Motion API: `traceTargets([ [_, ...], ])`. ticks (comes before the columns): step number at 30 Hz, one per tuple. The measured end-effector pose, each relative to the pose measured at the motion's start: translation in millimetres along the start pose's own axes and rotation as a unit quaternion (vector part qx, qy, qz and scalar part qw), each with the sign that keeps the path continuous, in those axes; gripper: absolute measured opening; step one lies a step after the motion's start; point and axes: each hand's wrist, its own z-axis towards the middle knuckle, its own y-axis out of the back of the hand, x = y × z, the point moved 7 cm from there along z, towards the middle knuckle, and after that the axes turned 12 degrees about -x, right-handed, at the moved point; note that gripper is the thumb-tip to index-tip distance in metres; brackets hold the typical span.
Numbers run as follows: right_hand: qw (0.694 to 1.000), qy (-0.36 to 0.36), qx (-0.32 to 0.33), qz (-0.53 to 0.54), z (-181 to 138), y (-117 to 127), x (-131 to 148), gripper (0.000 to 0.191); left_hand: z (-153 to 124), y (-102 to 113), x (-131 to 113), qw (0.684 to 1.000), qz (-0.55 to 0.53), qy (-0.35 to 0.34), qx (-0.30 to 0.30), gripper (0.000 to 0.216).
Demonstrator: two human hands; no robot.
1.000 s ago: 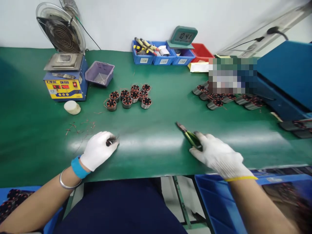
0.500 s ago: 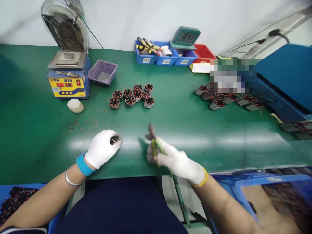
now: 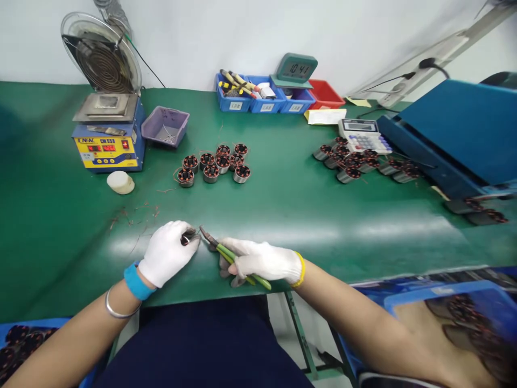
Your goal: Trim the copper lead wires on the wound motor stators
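My left hand, in a white glove, is closed round a small wound stator held against the green mat near the front edge. My right hand, also gloved, grips green-handled cutters whose jaws point left and nearly touch the stator. A cluster of several finished stators with copper windings stands further back in the middle. Bits of cut copper wire lie left of my left hand.
A blue and yellow solder pot with a fan sits at back left, beside a purple tray and a white block. Blue bins, a clock, a calculator, more stators and a blue machine are at the right.
My right hand has carried the cutters from the right side of the mat leftward, up to the stator in my left hand. My left hand has stayed put.
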Motion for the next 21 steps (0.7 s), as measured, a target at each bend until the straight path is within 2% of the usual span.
traceTargets([
  [6, 0.999, -0.003, -0.046, -0.026, 8.5, 2.3, -0.8, 0.046, 0.1, -0.2, -1.2, 1.000, -0.007, -0.003, 0.005, 0.014],
  [11, 0.996, -0.027, -0.031, -0.078, 11.0, 2.0, 0.1, 0.051, 1.2, -3.2, -0.5, 1.000, -0.010, 0.000, 0.008, 0.015],
  [16, 0.991, -0.038, -0.026, -0.123, 13.2, 6.6, -1.7, 0.045, -0.1, -1.6, 3.0, 1.000, -0.003, 0.022, 0.016, 0.017],
  [21, 1.000, -0.021, -0.002, 0.004, 11.0, 10.2, -8.0, 0.046, -11.6, 13.3, -2.1, 0.999, 0.030, -0.013, 0.038, 0.057],
])
